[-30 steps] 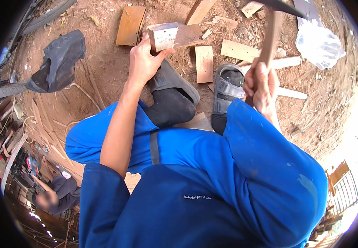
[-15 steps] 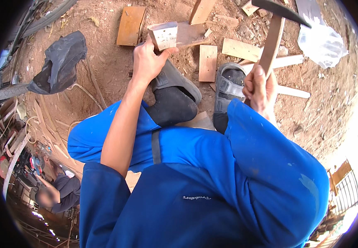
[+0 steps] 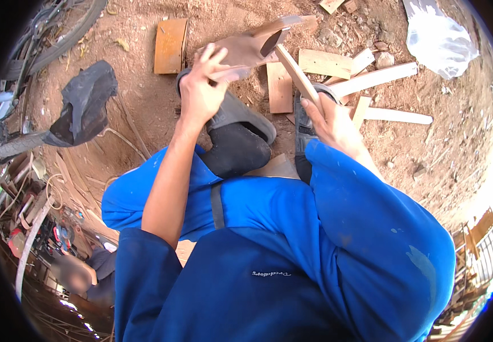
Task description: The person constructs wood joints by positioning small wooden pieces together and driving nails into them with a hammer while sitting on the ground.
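Note:
My right hand (image 3: pixel 333 122) is wrapped round the wooden handle of a hammer (image 3: pixel 298 77). The hammer's dark head (image 3: pixel 273 43) is down at the far right end of a reddish-brown wooden board (image 3: pixel 238 52), which is smeared by motion. At the board's near left end, my left hand (image 3: pixel 201 94) has its fingers stretched and apart, touching or very close to the wood. Below the board is my left shoe (image 3: pixel 238 117); my right sandal (image 3: pixel 304 122) is partly hidden behind the right hand.
An orange-brown wood block (image 3: pixel 170 47) lies at the far left of the board. Several wood offcuts (image 3: pixel 326 64) are scattered on the dirt to the right. A black plastic bag (image 3: pixel 90 97) and a clear plastic bag (image 3: pixel 440 43) flank the area. Another person (image 3: pixel 95 273) is at lower left.
The hammer has swung down and left from its raised position to the board. The board has tilted and blurred, and my left hand's fingers have spread from their grip on the wood's end.

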Tool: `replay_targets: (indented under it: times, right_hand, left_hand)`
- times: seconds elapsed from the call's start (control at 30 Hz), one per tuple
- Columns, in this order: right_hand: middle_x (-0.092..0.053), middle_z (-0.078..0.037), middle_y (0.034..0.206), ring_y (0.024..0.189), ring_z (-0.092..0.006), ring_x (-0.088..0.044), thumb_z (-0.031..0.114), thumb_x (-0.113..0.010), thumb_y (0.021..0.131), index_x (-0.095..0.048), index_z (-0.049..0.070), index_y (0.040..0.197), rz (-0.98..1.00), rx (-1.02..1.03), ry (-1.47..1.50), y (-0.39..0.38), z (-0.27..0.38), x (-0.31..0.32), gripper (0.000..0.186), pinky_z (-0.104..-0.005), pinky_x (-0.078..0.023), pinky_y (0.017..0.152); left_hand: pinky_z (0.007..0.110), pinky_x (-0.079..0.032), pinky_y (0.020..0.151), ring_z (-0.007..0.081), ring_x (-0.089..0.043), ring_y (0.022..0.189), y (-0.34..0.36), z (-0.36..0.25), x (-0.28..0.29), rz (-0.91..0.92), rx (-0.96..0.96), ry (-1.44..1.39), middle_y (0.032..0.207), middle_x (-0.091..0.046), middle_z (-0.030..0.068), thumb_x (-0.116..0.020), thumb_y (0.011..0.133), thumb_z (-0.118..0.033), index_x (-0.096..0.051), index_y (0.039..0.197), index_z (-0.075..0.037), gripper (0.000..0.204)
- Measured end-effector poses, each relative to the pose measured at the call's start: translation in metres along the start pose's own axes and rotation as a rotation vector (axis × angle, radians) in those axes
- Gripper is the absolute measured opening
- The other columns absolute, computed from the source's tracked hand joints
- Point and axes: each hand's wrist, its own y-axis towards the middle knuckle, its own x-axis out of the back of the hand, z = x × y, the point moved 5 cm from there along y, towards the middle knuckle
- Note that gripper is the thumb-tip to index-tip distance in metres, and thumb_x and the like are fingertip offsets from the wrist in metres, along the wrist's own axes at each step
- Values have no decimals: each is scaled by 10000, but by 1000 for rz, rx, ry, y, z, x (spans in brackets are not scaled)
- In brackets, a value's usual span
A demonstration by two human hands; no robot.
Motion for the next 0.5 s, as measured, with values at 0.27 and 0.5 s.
replay_targets:
  times: [0.27,0.5]
  right_hand:
    - [-598,-78,658,504,-154,-537,311,-614,1058,-624,19,1111,-319,22,664,-15,-11,19,297,-355,-436,497]
    - [-594,-125,671,548,-287,-595,254,-637,1032,-626,16,1062,-298,113,304,-11,7,20,240,-391,-476,510]
  left_hand:
    - [427,-459,1126,334,-660,1241,0,-5,-5,-6,-130,104,1289,-699,193,-887,800,-221,-677,1257,15,556]
    - [426,-488,1101,352,-607,1313,10,-6,-8,40,-86,100,1249,-722,174,-872,799,-148,-779,1091,-26,330]
